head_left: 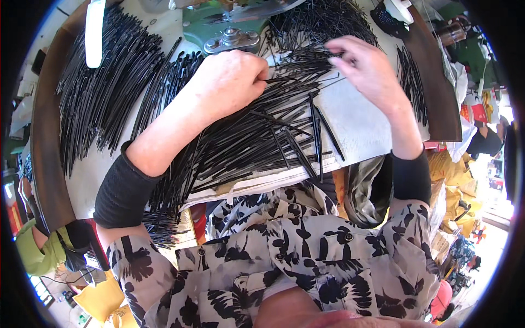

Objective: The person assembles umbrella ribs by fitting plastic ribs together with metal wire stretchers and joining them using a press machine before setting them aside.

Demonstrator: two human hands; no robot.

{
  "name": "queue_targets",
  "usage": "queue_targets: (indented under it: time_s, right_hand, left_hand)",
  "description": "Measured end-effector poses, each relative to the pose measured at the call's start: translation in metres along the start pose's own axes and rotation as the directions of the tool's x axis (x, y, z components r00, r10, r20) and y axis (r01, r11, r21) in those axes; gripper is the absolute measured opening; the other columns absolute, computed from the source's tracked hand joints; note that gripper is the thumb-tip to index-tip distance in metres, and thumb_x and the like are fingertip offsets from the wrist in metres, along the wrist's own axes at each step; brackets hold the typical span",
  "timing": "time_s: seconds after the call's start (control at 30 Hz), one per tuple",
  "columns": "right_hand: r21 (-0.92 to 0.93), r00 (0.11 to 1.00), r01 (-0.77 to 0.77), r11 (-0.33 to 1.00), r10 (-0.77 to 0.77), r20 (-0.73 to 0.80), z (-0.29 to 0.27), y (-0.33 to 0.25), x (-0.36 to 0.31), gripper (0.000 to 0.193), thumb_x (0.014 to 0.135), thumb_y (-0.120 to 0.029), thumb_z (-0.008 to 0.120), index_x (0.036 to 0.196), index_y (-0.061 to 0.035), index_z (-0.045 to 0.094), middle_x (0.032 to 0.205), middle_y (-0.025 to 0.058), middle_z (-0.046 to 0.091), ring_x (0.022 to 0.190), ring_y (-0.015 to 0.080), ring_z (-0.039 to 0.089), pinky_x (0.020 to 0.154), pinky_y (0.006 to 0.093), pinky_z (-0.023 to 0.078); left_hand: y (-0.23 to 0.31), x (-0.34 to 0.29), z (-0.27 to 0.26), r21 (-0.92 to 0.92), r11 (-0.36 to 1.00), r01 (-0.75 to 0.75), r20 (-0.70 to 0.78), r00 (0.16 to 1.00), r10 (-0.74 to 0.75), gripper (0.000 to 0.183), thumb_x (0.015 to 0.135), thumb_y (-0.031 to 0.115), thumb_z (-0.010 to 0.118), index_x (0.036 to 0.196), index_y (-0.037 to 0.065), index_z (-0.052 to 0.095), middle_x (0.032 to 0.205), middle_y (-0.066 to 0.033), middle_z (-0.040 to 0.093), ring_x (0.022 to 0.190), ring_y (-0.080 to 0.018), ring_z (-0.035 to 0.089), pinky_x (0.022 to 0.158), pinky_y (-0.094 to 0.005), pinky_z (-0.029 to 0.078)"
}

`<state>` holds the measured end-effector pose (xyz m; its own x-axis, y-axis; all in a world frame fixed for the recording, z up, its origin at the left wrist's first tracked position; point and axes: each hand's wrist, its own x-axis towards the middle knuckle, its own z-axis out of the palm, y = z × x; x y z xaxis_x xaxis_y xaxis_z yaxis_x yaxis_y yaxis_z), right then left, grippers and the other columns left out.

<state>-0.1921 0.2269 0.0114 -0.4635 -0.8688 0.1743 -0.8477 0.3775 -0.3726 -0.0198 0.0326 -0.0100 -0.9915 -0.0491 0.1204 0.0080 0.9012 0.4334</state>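
Left hand (232, 79) is curled just below the green machine (194, 35), its fingers pressed together at the black strips (257, 139); whether one is pinched is hidden. To the machine's right, the right hand (366, 71), rather blurred, is held with fingers loosely parted near more strips. Sorting by hand appears to be under way; a clean separation of single strips seems called for. Bare surface (363, 117) is left to the machine's lower right; its left is crowded by strips.
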Motion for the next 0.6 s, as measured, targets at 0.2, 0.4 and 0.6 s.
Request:
queue_targets:
  time_s: [0.2,0.4,0.6]
  right_hand:
    - [-0.184,0.945,0.324,0.928,-0.327,0.010,0.027,-0.016,0.020,0.020,0.082,-0.012,0.055,0.100,-0.0050,0.059,0.099,0.0094,0.059,0.083,0.0301,0.059,0.071,0.0382,0.048]
    - [-0.241,0.945,0.319,0.917,-0.288,0.156,0.028,-0.023,0.024,0.010,0.083,-0.012,0.054,0.090,-0.0050,0.052,0.090,0.0089,0.055,0.080,0.0314,0.058,0.066,0.0411,0.047]
    - [-0.201,0.958,0.266,0.943,-0.236,0.161,0.029,-0.028,0.021,0.011,0.084,-0.010,0.053,0.093,-0.0049,0.051,0.091,0.0105,0.054,0.082,0.0320,0.058,0.069,0.0414,0.046]
  left_hand:
    - [-0.004,-0.008,-0.006,-0.082,0.995,-0.049,-0.157,0.987,0.035,0.016,0.077,0.016,0.061,0.084,0.002,0.064,0.071,-0.0121,0.062,0.066,-0.0276,0.061,0.063,-0.0348,0.047]
    - [-0.012,-0.011,-0.015,-0.277,0.958,0.072,-0.063,0.994,-0.093,0.019,0.081,0.017,0.059,0.091,0.001,0.064,0.067,-0.0103,0.061,0.055,-0.0161,0.054,0.055,-0.0297,0.043]
    - [-0.018,-0.014,-0.017,-0.566,0.797,0.212,0.070,0.975,-0.209,0.021,0.084,0.015,0.059,0.094,-0.003,0.062,0.067,-0.0024,0.059,0.049,-0.0065,0.048,0.045,-0.0218,0.039]
